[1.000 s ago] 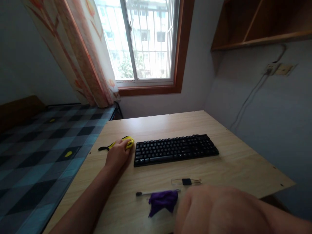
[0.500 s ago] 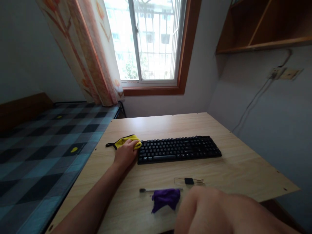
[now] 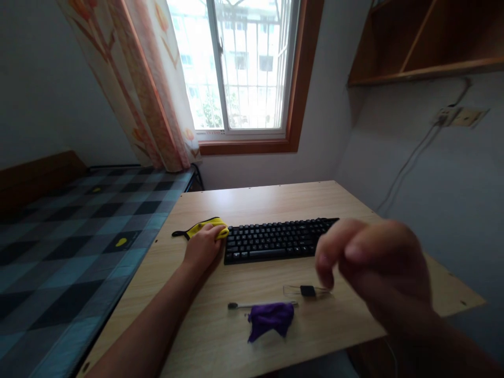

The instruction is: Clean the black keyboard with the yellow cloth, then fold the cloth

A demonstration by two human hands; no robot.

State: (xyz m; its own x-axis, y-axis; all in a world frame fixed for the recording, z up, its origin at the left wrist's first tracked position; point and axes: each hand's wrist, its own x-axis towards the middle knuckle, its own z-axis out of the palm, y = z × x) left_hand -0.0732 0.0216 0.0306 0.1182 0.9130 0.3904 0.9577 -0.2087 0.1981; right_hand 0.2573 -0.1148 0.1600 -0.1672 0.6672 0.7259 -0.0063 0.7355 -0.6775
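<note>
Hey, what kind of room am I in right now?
Probably a bedroom or dorm room: a bed with a checked cover stands right beside a wooden desk bearing a keyboard, near a curtained window.

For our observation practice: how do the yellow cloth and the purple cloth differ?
The yellow cloth is held under the left hand beside the keyboard; the purple cloth lies untouched, nearer the camera. Yellow has black trim; purple is plain. Both lie bunched on the desk.
</note>
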